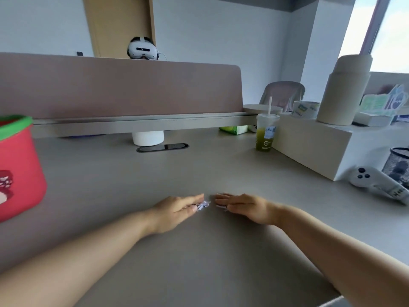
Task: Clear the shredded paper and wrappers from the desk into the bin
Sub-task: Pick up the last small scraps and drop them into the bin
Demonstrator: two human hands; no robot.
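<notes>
Paper scraps: a small white clump of shredded paper (204,204) lay on the grey desk (199,258), in the narrow gap between the two hands' fingertips; more may have been hidden under the fingers, which could not be told.
Why gathered there: the hands seemed to be herding loose bits into one heap, so that they could go to the bin in a single lift.
Left hand (177,210): palm down, flat and low on the desk, fingers straight and together, tips touching the clump; not clasped round anything.
Right hand (240,206): a mirror of the left, palm down, fingers stretched out and close together, tips just beside the scraps; no grip taken.
Arms: both forearms came in from the near edge and angled inward, wrists low, like a closing wedge.
Bin: the red bin (20,169) with a green rim stood at the far left, well apart from the heap.
Wrappers: none could be made out.
</notes>
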